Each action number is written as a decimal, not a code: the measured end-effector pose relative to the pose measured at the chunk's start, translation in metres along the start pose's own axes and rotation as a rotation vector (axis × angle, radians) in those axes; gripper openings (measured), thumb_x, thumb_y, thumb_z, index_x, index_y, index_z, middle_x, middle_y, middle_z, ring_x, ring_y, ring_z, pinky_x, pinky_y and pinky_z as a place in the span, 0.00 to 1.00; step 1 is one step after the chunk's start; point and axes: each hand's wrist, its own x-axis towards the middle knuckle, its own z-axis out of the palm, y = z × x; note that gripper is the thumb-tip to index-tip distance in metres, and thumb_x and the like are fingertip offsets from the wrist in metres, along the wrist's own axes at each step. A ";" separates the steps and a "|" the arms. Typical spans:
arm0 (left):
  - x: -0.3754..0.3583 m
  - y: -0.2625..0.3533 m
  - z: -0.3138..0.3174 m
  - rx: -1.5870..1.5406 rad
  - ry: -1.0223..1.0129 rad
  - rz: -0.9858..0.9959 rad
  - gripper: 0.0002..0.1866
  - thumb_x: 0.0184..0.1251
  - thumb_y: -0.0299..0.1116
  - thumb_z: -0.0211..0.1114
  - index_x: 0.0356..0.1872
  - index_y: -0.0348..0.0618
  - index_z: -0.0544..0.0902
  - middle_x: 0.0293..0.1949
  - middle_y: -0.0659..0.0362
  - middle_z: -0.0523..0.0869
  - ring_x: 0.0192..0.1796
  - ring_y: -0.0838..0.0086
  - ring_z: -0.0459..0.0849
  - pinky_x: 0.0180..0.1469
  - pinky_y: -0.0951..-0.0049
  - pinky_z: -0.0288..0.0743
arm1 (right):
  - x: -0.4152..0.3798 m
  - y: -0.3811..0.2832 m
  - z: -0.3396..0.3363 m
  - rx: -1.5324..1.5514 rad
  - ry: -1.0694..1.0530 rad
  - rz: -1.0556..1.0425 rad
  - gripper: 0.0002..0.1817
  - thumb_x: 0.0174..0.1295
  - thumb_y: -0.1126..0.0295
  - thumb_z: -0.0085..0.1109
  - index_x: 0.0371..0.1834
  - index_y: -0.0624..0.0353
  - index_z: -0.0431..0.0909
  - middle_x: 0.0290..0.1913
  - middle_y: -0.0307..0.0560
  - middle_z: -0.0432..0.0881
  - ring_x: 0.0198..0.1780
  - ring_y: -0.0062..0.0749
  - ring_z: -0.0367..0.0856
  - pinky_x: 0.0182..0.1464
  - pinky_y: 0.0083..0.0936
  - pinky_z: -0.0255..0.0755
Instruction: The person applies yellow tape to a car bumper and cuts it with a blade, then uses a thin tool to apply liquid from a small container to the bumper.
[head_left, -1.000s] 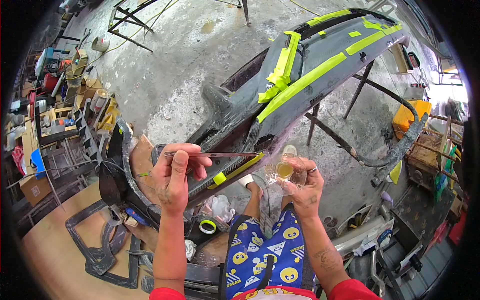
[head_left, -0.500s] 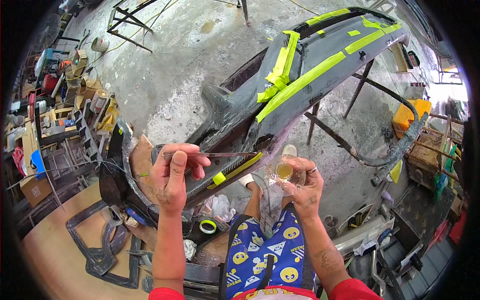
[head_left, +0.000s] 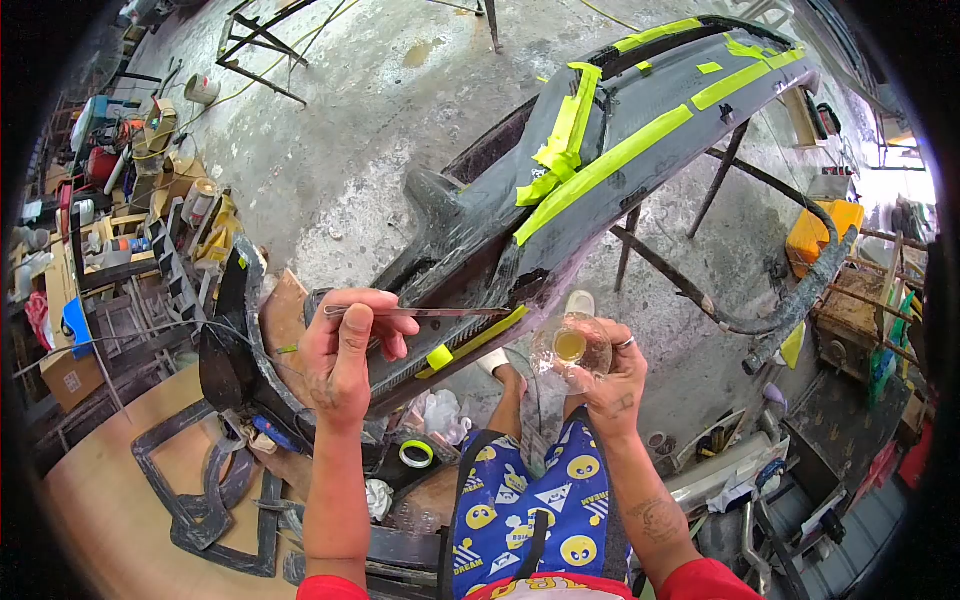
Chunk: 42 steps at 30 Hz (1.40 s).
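My left hand [head_left: 352, 345] is closed on a slim, pointed metal tool [head_left: 440, 312] with a looped rear end, its tip pointing right toward the cup. In my right hand [head_left: 612, 378] is a clear plastic cup [head_left: 594, 343] with a little yellowish liquid [head_left: 570, 346] at the bottom. The tool's tip stays apart from the cup. Beyond both hands lies a long dark grey bumper-like panel [head_left: 640, 120] carrying strips of bright yellow-green masking tape [head_left: 610, 170]. Its near end is partly hidden behind my left hand and the tool.
A black stand [head_left: 715, 310] supports the panel. A roll of tape [head_left: 416, 454] lies low, left of my legs. Dark frame pieces [head_left: 265, 530] rest on a tan board [head_left: 105, 480]. Cluttered shelves [head_left: 100, 260] line the left, and a yellow container [head_left: 815, 235] stands on the right.
The cup has turned slightly in my right hand, so its round rim shows more fully. The metal tool has shifted a little left; my left hand has barely moved.
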 end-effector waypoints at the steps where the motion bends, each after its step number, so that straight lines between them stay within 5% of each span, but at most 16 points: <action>1: 0.000 0.000 -0.001 0.001 0.001 0.000 0.15 0.80 0.39 0.52 0.46 0.36 0.79 0.31 0.49 0.87 0.25 0.74 0.80 0.29 0.78 0.72 | 0.000 -0.001 0.001 0.025 0.009 0.013 0.22 0.49 0.81 0.75 0.48 0.63 0.77 0.54 0.50 0.81 0.57 0.34 0.80 0.62 0.31 0.73; 42: 0.009 -0.003 -0.003 -0.039 -0.003 0.021 0.15 0.80 0.39 0.52 0.46 0.35 0.79 0.31 0.49 0.87 0.26 0.73 0.80 0.28 0.77 0.72 | -0.002 0.004 -0.002 0.078 -0.007 0.077 0.22 0.52 0.77 0.74 0.50 0.65 0.77 0.57 0.52 0.81 0.59 0.36 0.80 0.63 0.32 0.73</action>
